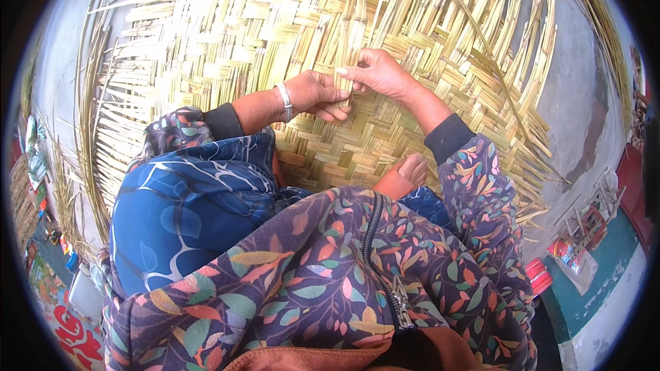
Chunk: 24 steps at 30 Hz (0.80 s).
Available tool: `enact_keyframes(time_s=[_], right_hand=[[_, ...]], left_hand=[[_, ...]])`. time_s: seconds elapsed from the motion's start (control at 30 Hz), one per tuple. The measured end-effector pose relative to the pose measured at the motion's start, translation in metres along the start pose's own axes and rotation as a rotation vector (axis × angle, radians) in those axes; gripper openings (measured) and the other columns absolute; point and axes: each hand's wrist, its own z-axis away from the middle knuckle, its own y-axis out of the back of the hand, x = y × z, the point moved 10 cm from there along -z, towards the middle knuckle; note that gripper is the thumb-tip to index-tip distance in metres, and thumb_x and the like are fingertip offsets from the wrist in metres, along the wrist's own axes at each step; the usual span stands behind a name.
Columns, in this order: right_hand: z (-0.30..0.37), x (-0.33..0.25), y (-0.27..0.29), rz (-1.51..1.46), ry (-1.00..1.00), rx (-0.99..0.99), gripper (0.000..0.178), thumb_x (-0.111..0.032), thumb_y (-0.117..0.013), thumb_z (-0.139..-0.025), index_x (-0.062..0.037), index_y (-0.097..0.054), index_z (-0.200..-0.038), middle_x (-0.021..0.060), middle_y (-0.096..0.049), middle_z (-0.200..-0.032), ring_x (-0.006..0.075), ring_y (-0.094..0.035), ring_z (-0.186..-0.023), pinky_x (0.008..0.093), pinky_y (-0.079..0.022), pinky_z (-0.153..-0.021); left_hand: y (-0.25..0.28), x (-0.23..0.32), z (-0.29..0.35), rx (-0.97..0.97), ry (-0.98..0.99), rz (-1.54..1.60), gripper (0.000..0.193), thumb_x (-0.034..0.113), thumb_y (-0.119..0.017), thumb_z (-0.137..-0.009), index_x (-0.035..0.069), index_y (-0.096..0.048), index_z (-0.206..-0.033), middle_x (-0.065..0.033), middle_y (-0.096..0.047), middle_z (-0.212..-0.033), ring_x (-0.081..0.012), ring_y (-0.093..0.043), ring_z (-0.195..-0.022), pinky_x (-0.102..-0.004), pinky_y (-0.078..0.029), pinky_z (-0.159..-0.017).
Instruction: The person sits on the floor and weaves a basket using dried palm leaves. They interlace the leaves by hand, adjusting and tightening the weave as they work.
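Close together over a woven mat [330,154] of flat split reeds are both my hands. My left hand [320,96], with a pale bangle [284,102] at its wrist, is closed on the near end of a bundle of reed strips [352,31]. Just to its right, my right hand [379,72] pinches the same strips between thumb and fingers. From my hands the strips run away toward the far edge, lying over the weave. Near me the mat is tightly woven; loose strip ends spread at its left, far and right sides.
My bare foot [411,170] rests on the mat. Long loose reeds lie on the grey floor at the left [86,103] and far right [605,20]. At the lower right are a red round container [538,276] and a plastic packet [576,264].
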Motion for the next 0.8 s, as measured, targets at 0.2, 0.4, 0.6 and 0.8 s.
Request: enact_keyframes(time_s=[0.2,0.4,0.6,0.8], right_hand=[[0.003,0.002,0.003,-0.013,0.037,-0.044,0.025,-0.023,-0.073,-0.080,-0.0021,-0.059,-0.082,0.0030,-0.061,-0.069,0.0089,-0.058,-0.061,0.0223,-0.048,-0.054],[-0.001,-0.044,0.060,0.152,0.128,0.304,0.031,-0.026,-0.076,-0.077,-0.0055,-0.053,-0.069,0.0032,-0.060,-0.064,0.0084,-0.058,-0.057,0.0231,-0.049,-0.053],[-0.021,-0.031,0.082,0.341,0.214,0.432,0.034,-0.030,-0.075,-0.078,-0.0068,-0.052,-0.068,0.0023,-0.060,-0.063,0.0061,-0.056,-0.058,0.0211,-0.046,-0.050],[-0.017,-0.031,0.079,0.189,0.265,0.455,0.032,-0.029,-0.075,-0.079,-0.0063,-0.054,-0.071,0.0019,-0.059,-0.062,0.0057,-0.054,-0.053,0.0190,-0.044,-0.047]], left_hand=[[-0.005,0.013,-0.003,0.019,-0.134,-0.206,0.024,0.021,-0.061,-0.090,-0.002,-0.063,-0.097,-0.0122,-0.068,-0.080,-0.0182,-0.068,-0.071,-0.0274,-0.056,-0.063],[0.027,0.069,0.005,0.271,-0.434,-0.677,0.027,0.018,-0.059,-0.089,0.003,-0.062,-0.111,-0.0090,-0.068,-0.089,-0.0118,-0.066,-0.076,-0.0267,-0.054,-0.069],[0.020,0.085,0.006,0.392,-0.672,-0.986,0.027,0.016,-0.057,-0.086,0.009,-0.061,-0.111,-0.0172,-0.066,-0.094,-0.0328,-0.064,-0.083,-0.0384,-0.051,-0.074],[0.012,0.087,0.011,0.441,-0.699,-1.174,0.029,0.019,-0.056,-0.086,0.011,-0.058,-0.114,-0.0158,-0.065,-0.095,-0.0335,-0.063,-0.082,-0.0405,-0.051,-0.073]])
